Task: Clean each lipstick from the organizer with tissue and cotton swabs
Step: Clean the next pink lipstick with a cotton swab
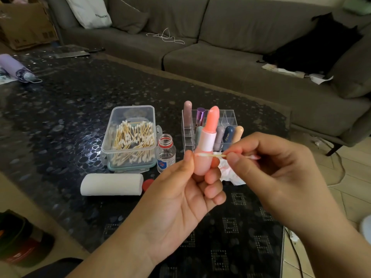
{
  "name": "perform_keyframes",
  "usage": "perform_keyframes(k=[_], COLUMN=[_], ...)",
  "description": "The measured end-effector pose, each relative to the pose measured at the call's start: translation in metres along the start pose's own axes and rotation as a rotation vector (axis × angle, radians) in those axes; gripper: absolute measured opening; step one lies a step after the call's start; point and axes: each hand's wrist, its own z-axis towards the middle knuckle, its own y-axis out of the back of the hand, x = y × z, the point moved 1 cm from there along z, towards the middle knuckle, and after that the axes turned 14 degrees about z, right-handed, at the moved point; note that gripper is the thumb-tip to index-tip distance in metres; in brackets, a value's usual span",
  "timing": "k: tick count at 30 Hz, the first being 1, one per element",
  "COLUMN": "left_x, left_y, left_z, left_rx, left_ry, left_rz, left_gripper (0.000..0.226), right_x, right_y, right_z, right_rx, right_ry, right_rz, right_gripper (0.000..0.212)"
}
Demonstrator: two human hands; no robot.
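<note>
- The left hand (186,189) grips an uncapped coral lipstick (207,137) upright, above a dark table (60,109).
- The right hand (281,167) pinches a cotton swab (210,155), its tip touching the lipstick's base.
- Behind stands a clear organizer (228,117) holding 6 lipsticks.
- A crumpled tissue (230,173) lies just below the hands.

"STARBUCKS" printed on white tote bag (88,12), far left on sofa. Script lettering on dark blue lipstick tube (227,137) in clear organizer, too small to read. Small bottle's (165,153) label likewise illegible.

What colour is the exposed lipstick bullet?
Coral-pink, above a pale pink tube; the lipstick bullet shows best in the head view.
</note>
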Motion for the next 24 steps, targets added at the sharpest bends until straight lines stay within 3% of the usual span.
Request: perform_keyframes(k=[5, 18, 21, 24], left_x=[-0.003, 0.0, 0.0, -0.003], left_y=[0.003, 0.008, 0.006, 0.009], left_z=[-0.001, 0.0, 0.0, 0.002], left_rx=[0.026, 0.023, -0.092, -0.267], left_ry=[0.0, -0.042, -0.043, -0.054], left_rz=[-0.036, 0.026, 0.117, 0.212], left_gripper=[0.032, 0.027, 0.023, 0.026], right_x=[-0.001, -0.004, -0.004, -0.005], right_y=[0.007, 0.002, 0.003, 0.012], right_z=[0.002, 0.001, 0.002, 0.004], right_rx=[-0.054, -0.01, -0.039, -0.119], right_ry=[-0.025, -0.032, -0.082, -0.134], right_rz=[0.126, 0.03, 0.049, 0.064], right_gripper=[0.007, 0.012, 0.006, 0.016])
